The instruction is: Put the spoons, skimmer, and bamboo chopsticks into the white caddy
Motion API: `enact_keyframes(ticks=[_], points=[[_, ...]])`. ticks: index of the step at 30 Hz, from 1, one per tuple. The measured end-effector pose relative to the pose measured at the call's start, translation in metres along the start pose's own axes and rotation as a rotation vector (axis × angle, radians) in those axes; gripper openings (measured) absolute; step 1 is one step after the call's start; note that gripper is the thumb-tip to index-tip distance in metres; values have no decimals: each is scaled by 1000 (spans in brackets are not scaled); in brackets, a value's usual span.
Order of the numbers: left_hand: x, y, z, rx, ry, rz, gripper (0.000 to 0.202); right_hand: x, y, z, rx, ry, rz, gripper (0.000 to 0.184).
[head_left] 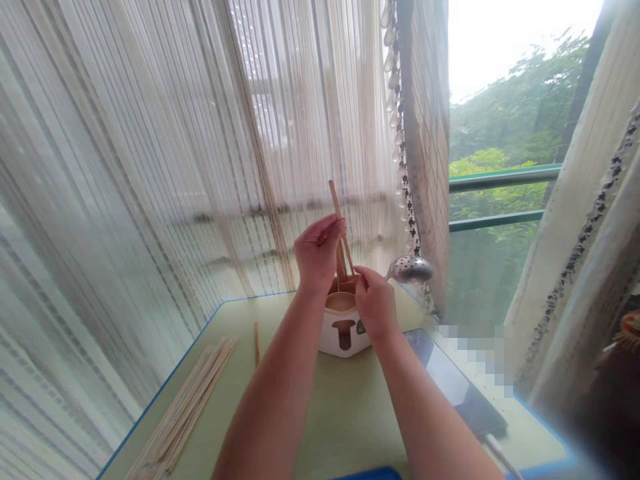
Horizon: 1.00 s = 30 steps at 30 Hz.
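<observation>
My left hand (320,250) is closed in a pinch around the upper part of a wooden chopstick (335,197), which stands nearly upright, leaning a little. At the chopstick's lower end is my right hand (375,300), its fingers curled and pinched on that end, just above the rim of a utensil holder. The white utensil holder (330,335) has brown compartments and a T-shaped front opening. More brown sticks (341,267) stand upright in its rear compartment, partly hidden by my hands. A slotted metal spoon (413,269) leans out of its right side.
A bundle of pale chopsticks (193,400) lies on the left of the light green table (345,413). One single brown stick (257,343) lies nearer the holder. On the right are a dark tablet (457,387) and a white cable (503,456). Sheer curtains (200,133) hang behind.
</observation>
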<state>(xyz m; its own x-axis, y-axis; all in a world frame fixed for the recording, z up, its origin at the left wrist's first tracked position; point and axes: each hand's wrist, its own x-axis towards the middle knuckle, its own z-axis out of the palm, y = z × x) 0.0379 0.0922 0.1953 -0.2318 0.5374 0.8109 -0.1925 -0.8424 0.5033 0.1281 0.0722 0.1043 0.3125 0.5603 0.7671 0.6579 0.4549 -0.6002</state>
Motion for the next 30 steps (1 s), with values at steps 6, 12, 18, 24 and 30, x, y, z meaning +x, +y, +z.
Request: enact_keyframes(ticks=[6,12,18,24,30], points=[[-2,4,2,19,-12,59,19,0,-1,-2,36,-50,26,31],[-3,9,2,42,-16,69,18,0,-1,-1,71,-56,21,32],[-7,11,5,70,-55,38,18,0,1,0,8,-112,-25,35],[-3,0,3,122,-78,27,18,0,-2,0,-135,-154,-71,33],[8,-15,-9,273,-74,88,20,-2,-1,7,-149,-145,-87,35]])
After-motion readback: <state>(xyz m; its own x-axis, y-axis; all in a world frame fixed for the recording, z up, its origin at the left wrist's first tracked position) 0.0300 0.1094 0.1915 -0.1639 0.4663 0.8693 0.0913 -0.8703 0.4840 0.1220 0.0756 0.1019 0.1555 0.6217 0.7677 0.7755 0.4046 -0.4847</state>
